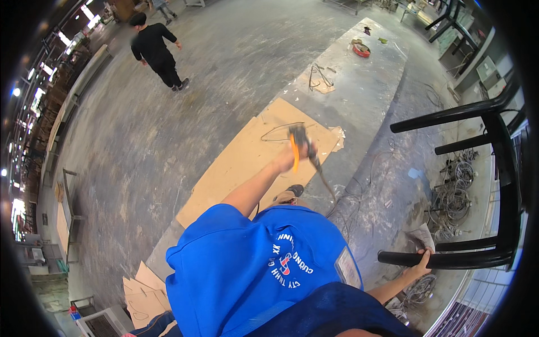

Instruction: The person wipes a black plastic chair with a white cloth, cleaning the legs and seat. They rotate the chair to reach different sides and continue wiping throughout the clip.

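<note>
My left hand (pixel 302 153), smeared a little by motion, is closed around a handheld tool (pixel 297 135) with a black body and an orange part. A dark cord (pixel 324 181) trails down from it; the tool's exact kind is blurred. At the lower right, my right hand (pixel 425 263) is closed on a leg of a black chair-like frame (pixel 508 174), whose legs point left toward me. A crumpled greyish sheet or cloth (pixel 421 237) shows just above those fingers; whether they pinch it too I cannot tell.
Brown cardboard (pixel 236 163) lies ahead of my shoe (pixel 295 190), with a wire loop on it. Coiled wires (pixel 453 202) lie beneath the frame. A red ring-shaped item (pixel 361 49) sits farther off. A person in black (pixel 157 53) stands at upper left. Cardboard pieces (pixel 145 297) lie lower left.
</note>
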